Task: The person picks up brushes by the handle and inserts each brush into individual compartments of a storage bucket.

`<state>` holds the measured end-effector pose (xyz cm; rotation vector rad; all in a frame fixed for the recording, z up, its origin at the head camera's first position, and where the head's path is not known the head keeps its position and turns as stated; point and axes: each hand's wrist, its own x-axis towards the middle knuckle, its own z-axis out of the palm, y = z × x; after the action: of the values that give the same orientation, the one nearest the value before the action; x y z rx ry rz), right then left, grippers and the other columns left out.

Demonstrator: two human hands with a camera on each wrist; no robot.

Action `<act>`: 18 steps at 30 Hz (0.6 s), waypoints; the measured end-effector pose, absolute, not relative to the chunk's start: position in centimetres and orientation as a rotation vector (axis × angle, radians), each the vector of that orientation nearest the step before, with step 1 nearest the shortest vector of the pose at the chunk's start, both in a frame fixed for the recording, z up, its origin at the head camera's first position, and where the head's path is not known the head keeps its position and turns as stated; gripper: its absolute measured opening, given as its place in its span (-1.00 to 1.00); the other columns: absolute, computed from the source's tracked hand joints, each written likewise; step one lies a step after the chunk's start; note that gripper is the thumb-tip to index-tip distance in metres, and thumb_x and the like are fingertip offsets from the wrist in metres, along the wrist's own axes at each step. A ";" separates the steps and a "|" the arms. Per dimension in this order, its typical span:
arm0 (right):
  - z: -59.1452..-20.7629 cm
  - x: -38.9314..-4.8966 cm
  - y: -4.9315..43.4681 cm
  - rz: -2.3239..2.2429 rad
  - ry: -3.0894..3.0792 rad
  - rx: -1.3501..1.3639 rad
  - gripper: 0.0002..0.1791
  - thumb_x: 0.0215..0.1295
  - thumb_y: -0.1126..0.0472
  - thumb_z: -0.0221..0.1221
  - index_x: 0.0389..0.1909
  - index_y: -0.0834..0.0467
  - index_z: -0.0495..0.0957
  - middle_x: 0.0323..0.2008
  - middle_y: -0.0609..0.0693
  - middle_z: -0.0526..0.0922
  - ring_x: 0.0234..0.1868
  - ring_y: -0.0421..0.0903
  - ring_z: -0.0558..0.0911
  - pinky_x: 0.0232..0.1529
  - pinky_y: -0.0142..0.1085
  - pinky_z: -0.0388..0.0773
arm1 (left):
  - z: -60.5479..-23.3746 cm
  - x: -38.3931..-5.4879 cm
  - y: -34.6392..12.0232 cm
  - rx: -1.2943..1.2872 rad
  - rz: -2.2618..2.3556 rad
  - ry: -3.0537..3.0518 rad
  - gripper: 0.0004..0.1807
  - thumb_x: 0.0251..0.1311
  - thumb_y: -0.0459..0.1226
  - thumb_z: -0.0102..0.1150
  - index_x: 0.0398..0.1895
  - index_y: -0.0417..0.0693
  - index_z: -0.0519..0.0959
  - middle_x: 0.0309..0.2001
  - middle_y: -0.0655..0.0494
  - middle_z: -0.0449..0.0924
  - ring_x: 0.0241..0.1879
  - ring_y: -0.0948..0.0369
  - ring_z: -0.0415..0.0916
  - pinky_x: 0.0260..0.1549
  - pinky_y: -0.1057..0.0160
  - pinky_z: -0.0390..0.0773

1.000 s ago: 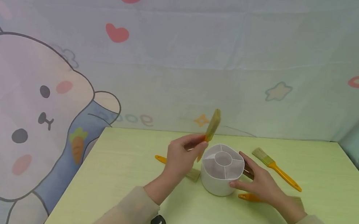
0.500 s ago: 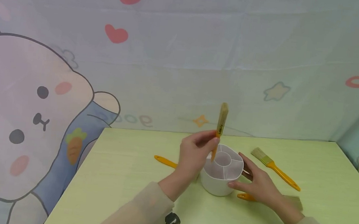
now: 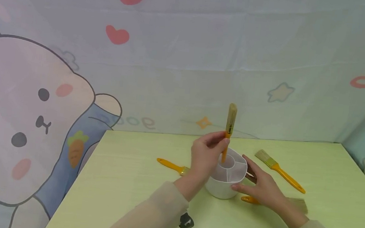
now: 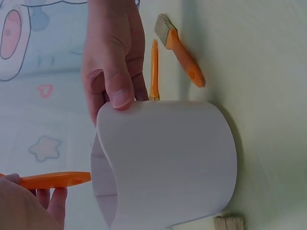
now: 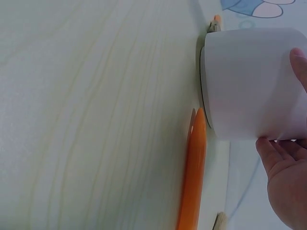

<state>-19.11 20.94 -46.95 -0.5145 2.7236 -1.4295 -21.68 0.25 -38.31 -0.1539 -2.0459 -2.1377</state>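
Observation:
My left hand [image 3: 206, 151] pinches a paintbrush [image 3: 231, 119] by its orange handle, bristles up. The brush stands nearly upright, its handle end over the round middle compartment of a white divided organizer [image 3: 221, 189]. From the left wrist view, the handle tip [image 4: 72, 178] is at the organizer's mouth; whether it is inside cannot be told. On the organizer's right side, my right hand [image 3: 263, 184] grips the wall, thumb in front and fingers behind. The right wrist view shows that thumb [image 5: 300, 64] against the white wall.
Beyond the right hand lies a paintbrush [image 3: 280, 170] set diagonally. Another paintbrush [image 3: 300, 205] lies partly hidden under the right forearm. To the left, a third loose paintbrush [image 3: 170, 164] is partly covered by the left hand. A printed cloth [image 3: 175, 54] hangs behind the pale table [image 3: 121, 189].
My left hand has moved right with the paintbrush, from beside the organizer to over its middle, and the brush has become more upright. The right hand and organizer have stayed in place.

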 end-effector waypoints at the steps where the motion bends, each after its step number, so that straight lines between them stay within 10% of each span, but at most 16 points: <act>1: -46.9 -19.1 20.9 -1.431 2.722 -0.515 0.18 0.25 -0.01 0.56 0.68 0.33 0.07 0.57 0.36 0.31 0.42 0.34 0.53 0.33 0.09 0.57 | -38.4 -21.7 0.3 -0.144 -2.130 -2.057 -0.78 0.34 -0.37 0.45 0.02 -0.16 0.81 -0.08 0.03 0.84 -0.14 0.17 0.79 -0.02 0.27 0.80; 18: -47.2 -19.2 20.9 -1.458 2.729 -0.551 0.15 0.25 0.03 0.56 0.67 0.34 0.09 0.55 0.37 0.33 0.40 0.36 0.54 0.29 0.11 0.60 | -40.3 -21.7 0.4 -0.265 -1.720 -2.311 -0.83 0.34 -0.34 0.46 -0.04 -0.16 0.82 -0.15 0.05 0.85 -0.24 0.24 0.80 -0.15 0.40 0.77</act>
<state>-19.15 20.87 -47.18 -0.5513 2.7288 -1.4576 -21.71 0.38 -40.26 -0.2649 -2.3107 -1.7205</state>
